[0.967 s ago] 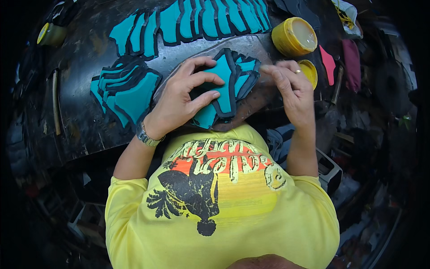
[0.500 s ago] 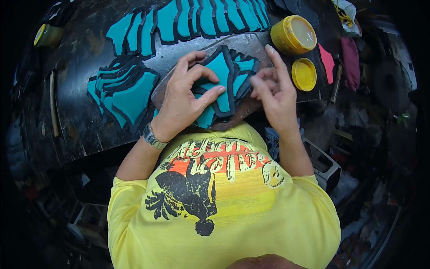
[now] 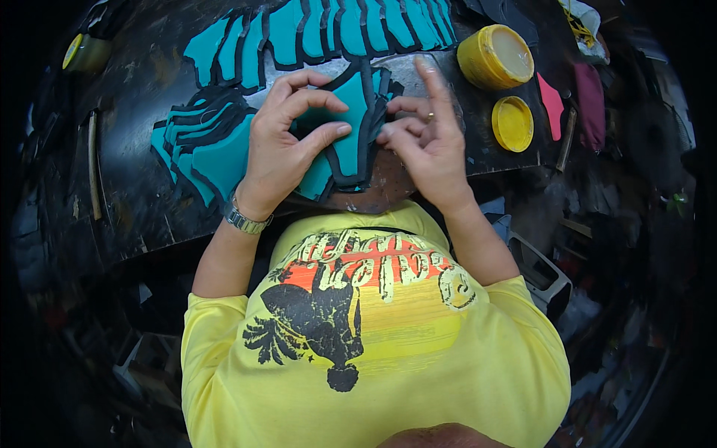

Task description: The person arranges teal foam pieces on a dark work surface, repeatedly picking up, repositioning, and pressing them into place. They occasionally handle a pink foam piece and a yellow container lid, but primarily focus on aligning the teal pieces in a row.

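Note:
A teal cut piece with a black border (image 3: 348, 134) stands tilted over a small pile of similar pieces (image 3: 317, 178). My left hand (image 3: 280, 142) curves round its left side, thumb and fingertips against the teal face. At its right edge, my right hand (image 3: 429, 145) has the thumb and bent fingers closed on the piece and the black edges behind it. The right index finger points up and away, with something pale on its tip. The undersides of the pieces and some fingertips are hidden.
A stack of teal-and-black pieces (image 3: 216, 160) lies to the left. An overlapping row (image 3: 328, 33) runs along the back. At the right are an open yellow tub of pale paste (image 3: 485, 63), its yellow lid (image 3: 512, 123), a pink piece (image 3: 550, 104) and a wooden handle (image 3: 567, 138).
Both hands have shifted left with the piece, which is now more upright. My right thumb and fingers, apart from its edge before, have come in against it.

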`<state>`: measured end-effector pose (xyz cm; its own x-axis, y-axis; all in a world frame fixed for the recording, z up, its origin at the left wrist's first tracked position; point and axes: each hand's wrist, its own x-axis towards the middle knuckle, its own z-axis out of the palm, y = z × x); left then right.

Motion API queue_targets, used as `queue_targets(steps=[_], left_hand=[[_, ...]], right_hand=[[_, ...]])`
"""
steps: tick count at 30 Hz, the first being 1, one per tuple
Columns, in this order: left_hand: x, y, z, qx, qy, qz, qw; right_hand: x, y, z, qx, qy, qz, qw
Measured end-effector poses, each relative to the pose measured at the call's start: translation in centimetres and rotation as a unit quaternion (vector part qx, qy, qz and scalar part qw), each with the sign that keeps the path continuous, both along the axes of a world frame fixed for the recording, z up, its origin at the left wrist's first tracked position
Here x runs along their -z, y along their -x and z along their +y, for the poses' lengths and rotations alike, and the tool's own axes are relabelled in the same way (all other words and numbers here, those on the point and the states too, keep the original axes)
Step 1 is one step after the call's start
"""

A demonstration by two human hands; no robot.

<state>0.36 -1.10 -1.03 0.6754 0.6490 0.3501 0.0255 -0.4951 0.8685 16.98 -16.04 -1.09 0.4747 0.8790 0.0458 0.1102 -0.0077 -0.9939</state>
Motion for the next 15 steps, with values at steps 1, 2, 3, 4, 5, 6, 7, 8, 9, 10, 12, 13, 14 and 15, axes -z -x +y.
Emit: queue_targets(steps=[1,2,3,4,5,6,7,8,9,10,12,13,14,15], left_hand=[[-0.2,-0.1,0.0,-0.003,0.003,0.005,1.000],[-0.6,-0.2,0.1,-0.011,-0.011,0.004,1.000],[-1.1,-0.3,0.1,-0.011,-0.012,-0.005,1.000],[-1.6,-0.5,0.0,-0.011,-0.012,-0.016,1.000],[-2.2,-0.8,0.0,-0.011,-0.014,-0.023,1.000],[-2.9,-0.9,-0.3,-0.010,-0.002,-0.047,0.999],[-3.5,-1.0,-0.7,0.011,0.000,-0.046,0.999],[-4.2,-1.0,-1.3,0.032,0.003,-0.041,0.999],[-4.6,-1.2,-1.9,0.053,0.006,-0.036,0.998],[-4.6,-1.9,-2.4,0.084,-0.006,-0.035,0.996],[-4.0,-3.6,-3.8,0.127,-0.023,0.003,0.992],[-3.6,-4.3,-4.4,0.139,-0.032,0.035,0.989],[-3.1,-4.9,-5.0,0.137,-0.045,0.064,0.987],[-2.6,-5.3,-5.6,0.135,-0.056,0.095,0.985]], right_hand=[[0.1,-0.6,0.0,0.005,-0.017,0.015,1.000],[0.3,-1.3,0.0,0.033,-0.028,-0.060,0.997],[0.7,-2.0,0.1,0.058,-0.078,-0.091,0.991],[0.6,-2.8,-0.3,0.071,-0.089,-0.088,0.990],[0.6,-3.5,-0.8,0.089,-0.104,-0.087,0.987],[0.6,-3.9,-1.3,0.114,-0.115,-0.091,0.983],[0.6,-4.3,-1.8,0.135,-0.120,-0.101,0.978],[0.6,-4.7,-2.1,0.141,-0.134,-0.091,0.977],[0.6,-4.9,-2.5,0.148,-0.143,-0.086,0.975],[0.7,-4.9,-2.9,0.155,-0.146,-0.073,0.974],[0.9,-4.8,-3.6,0.168,-0.153,-0.050,0.973],[1.0,-4.9,-3.9,0.158,-0.138,-0.093,0.973],[1.2,-5.0,-4.2,0.147,-0.122,-0.138,0.972],[1.4,-5.2,-4.4,0.134,-0.110,-0.184,0.968]])
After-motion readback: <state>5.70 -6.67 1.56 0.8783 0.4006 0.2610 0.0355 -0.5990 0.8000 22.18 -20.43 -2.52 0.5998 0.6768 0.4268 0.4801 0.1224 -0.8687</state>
